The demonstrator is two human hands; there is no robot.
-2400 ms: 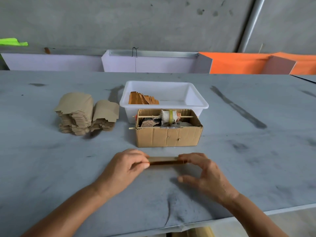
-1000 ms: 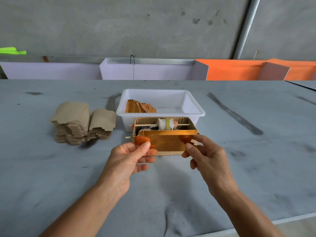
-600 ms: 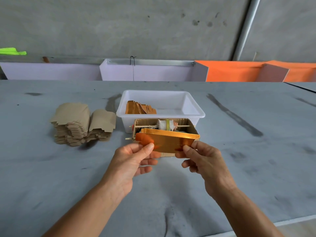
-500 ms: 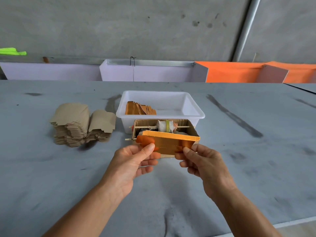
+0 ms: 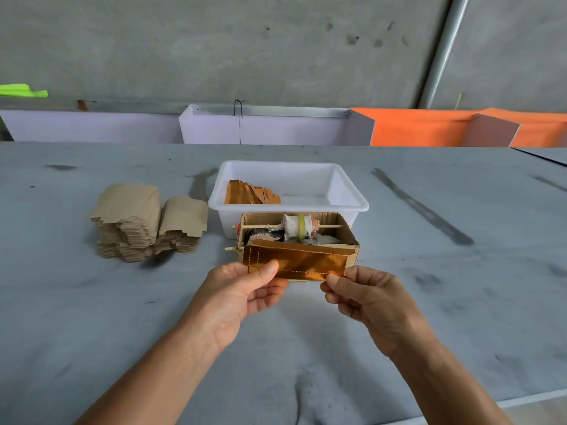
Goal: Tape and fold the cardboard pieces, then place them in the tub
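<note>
A shiny gold cardboard piece (image 5: 299, 260), folded flat with dashed crease lines, hangs above the table. My left hand (image 5: 242, 294) pinches its lower left corner between thumb and fingers. My right hand (image 5: 365, 297) pinches its lower right corner. Behind it stands a brown cardboard box (image 5: 352, 245) with a tape roll (image 5: 299, 225) on a wooden stick. The white tub (image 5: 343, 204) beyond holds several folded gold pieces (image 5: 251, 196) at its left side.
Two stacks of flat brown cardboard blanks (image 5: 144, 222) lie to the left on the grey table (image 5: 460, 286). White and orange panels (image 5: 414, 127) line the far edge below a concrete wall. The table's near edge runs at the bottom right.
Both hands lifted the gold piece off the table up in front of the cardboard box. In the last second they turned it so its flat gold face is toward me.
</note>
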